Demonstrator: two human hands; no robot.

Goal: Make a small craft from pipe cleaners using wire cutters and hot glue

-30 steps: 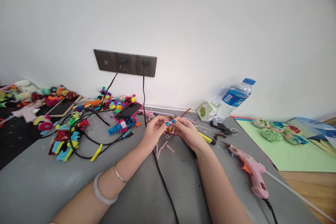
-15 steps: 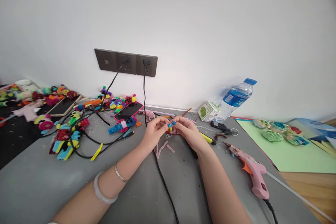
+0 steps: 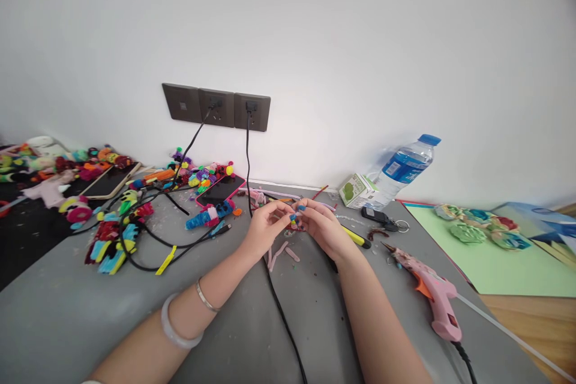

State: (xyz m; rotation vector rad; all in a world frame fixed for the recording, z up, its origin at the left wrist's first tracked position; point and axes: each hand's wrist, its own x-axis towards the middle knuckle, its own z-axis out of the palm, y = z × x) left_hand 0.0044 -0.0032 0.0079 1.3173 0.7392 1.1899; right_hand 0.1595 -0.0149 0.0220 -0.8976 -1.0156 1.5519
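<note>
- Grey tabletop (image 3: 234, 330) is occupied by a pink glue gun (image 3: 435, 293).
- Left of the glue gun, a tiny pale piece (image 3: 297, 214) is pinched by the left hand (image 3: 266, 227) and right hand (image 3: 323, 229).
- Beyond it, a bottle (image 3: 404, 168) is seen.

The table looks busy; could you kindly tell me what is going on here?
A person's left hand and right hand meet over the table, pinching a small pale piece between them; its shape is mostly hidden. Pink strips lie nearer the person, just below the hands in view. The glue gun lies to the right, untouched, and fuzzy figures lie to the left.
</note>
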